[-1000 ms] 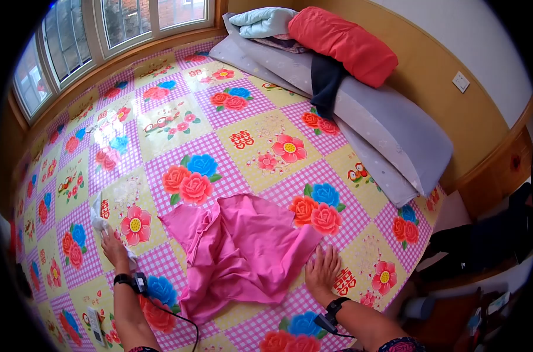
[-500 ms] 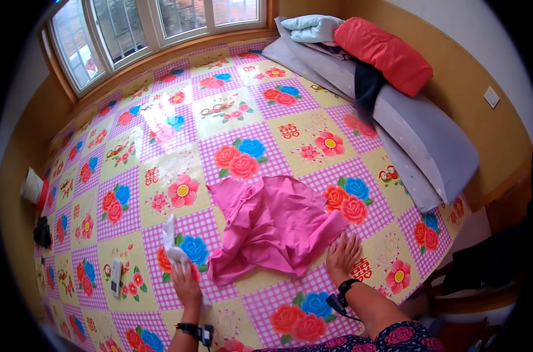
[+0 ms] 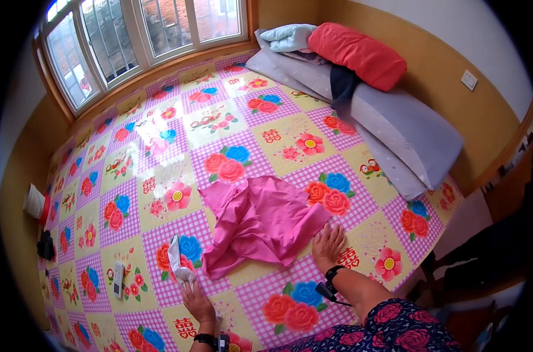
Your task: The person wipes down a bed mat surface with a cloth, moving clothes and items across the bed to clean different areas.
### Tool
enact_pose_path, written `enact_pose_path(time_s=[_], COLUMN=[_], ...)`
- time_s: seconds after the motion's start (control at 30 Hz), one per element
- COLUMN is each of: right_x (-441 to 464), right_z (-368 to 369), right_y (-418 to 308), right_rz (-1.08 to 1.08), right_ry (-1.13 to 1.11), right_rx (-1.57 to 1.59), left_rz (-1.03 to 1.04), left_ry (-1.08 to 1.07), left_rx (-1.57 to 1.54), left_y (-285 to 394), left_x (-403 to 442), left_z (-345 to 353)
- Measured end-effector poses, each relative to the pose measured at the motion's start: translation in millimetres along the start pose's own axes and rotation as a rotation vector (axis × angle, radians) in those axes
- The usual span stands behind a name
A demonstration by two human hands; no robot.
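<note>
A pink garment (image 3: 263, 223) lies crumpled on the flower-patterned sheet, its fabric spread in loose folds. My right hand (image 3: 329, 243) rests flat at its lower right corner, fingers stretched out and holding nothing. To the garment's left is a white sock-like cloth (image 3: 178, 261), lying long and narrow on the sheet. The fingers of my left hand (image 3: 198, 306) close on its near end; the exact grip is partly hidden. A bit of white also shows beside my left wrist.
The patterned sheet (image 3: 278, 138) covers a wide raised surface below a window (image 3: 161, 35). A folded grey mat (image 3: 390, 126) lies along the right wall, with a red bundle (image 3: 357, 56) and a pale blue quilt (image 3: 288, 37) on it. A white remote (image 3: 118, 280) lies left.
My left hand has moved back toward me, leaving more of the white cloth uncovered. My right hand stays at the garment's corner. The camera view has shifted slightly.
</note>
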State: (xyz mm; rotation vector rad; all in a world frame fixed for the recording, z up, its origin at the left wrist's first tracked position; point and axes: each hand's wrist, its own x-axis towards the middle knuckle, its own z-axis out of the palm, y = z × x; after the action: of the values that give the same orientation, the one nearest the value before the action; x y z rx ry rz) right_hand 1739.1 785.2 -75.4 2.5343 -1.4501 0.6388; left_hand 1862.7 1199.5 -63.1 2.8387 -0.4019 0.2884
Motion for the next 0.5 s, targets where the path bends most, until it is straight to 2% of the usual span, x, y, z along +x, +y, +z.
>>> enact_pose_path(time_s=[0.07,0.17,0.23,0.3,0.33,0.4,0.43,0.5], right_x=[0.1,-1.6,-0.3,-1.5,-2.0,-0.6,-0.2,-2.4], right_z=[1.7,-4.6,-8.2,-5.5,-5.1,1.1,3.7,8.4], right_y=[0.1,0.1,-0.3,-0.3,-1.0,0.8,3.1,1.7], right_rz=[0.002,0.008,0.002,0.0,0.004,-0.006,-0.003,-0.01], right_ry=[0.029,-0.005,-0.007,0.029,0.023,0.055,0.061,0.06], right_rx=[0.013,0.054,0.048,0.025,0.021,0.009,-0.01,-0.037], left_rz=[0.012,0.169,-0.031,-0.204,-0.084,0.14,0.17,0.09], left_ry=[0.051,0.074,-0.085,-0.349,-0.309,-0.249,-0.196,-0.147], left_rx=[-0.022,-0.25,-0.896,-1.362,-1.615,-1.72,-1.617,-1.561], left_y=[1.5,-9.1,9.0,94.4,122.5,146.7,151.7,143.7], left_x=[0.2,14.6,44.6,95.2,110.4,132.1,136.6,135.9], left_z=[0.4,3.6,14.5,-78.8,-111.9,-153.5,-167.9,-178.6])
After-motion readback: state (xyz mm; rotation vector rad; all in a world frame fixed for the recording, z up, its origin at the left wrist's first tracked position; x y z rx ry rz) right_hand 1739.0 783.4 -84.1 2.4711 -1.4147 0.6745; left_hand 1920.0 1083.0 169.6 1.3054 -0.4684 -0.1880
